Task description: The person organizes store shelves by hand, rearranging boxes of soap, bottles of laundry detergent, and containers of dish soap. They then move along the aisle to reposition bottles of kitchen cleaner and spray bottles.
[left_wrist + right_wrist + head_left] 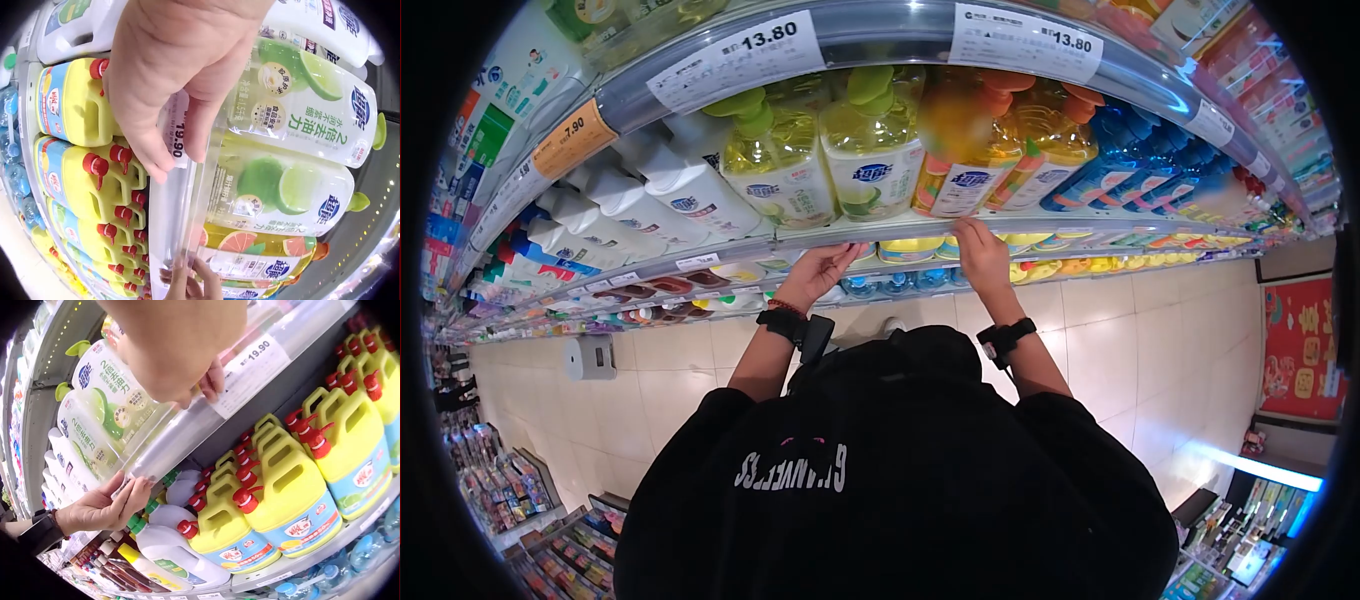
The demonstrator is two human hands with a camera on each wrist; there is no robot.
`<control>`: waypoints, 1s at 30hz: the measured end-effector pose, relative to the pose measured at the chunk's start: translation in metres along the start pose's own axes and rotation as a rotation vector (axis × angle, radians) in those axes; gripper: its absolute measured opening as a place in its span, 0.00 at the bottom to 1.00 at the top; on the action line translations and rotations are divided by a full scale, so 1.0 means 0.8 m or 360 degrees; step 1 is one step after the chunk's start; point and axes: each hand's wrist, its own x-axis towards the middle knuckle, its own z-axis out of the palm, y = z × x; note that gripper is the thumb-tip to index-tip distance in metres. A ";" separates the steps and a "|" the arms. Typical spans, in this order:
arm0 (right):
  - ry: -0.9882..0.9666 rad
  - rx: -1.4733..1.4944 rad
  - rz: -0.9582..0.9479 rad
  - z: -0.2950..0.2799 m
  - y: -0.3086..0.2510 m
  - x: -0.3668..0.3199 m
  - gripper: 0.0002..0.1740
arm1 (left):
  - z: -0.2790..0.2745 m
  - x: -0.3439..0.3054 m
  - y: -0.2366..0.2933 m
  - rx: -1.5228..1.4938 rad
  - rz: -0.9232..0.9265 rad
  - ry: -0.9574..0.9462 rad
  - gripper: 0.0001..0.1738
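Note:
The left hand [825, 272] is at the shelf's front edge below the green-pump bottles [875, 160]. Its thumb and finger pinch a price tag [179, 128] marked 19.90 at the clear edge strip [187, 212]. Further along, the right hand [983, 258] has its fingers curled on the same strip, below the orange bottles [970, 180]. In the right wrist view the right hand [181, 350] lies beside another 19.90 tag [256, 365], while the left hand [103, 509] grips the edge at the strip's near end. The right hand's fingertips are partly hidden.
Yellow jugs with red caps [294, 519] stand on the shelf below, with blue bottles [895, 283] lower down. White bottles [690, 195] are to the left and blue pump bottles [1120, 160] to the right. An upper shelf rail [890, 35] carries 13.80 tags.

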 end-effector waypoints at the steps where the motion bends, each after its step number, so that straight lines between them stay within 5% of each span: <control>1: 0.0007 0.0010 0.0006 -0.002 0.008 -0.002 0.08 | 0.005 -0.002 -0.004 -0.0002 0.0018 -0.0017 0.18; 30: 0.0031 0.0152 -0.0042 -0.012 0.031 -0.005 0.08 | -0.012 -0.018 -0.029 0.0292 0.0317 -0.0009 0.19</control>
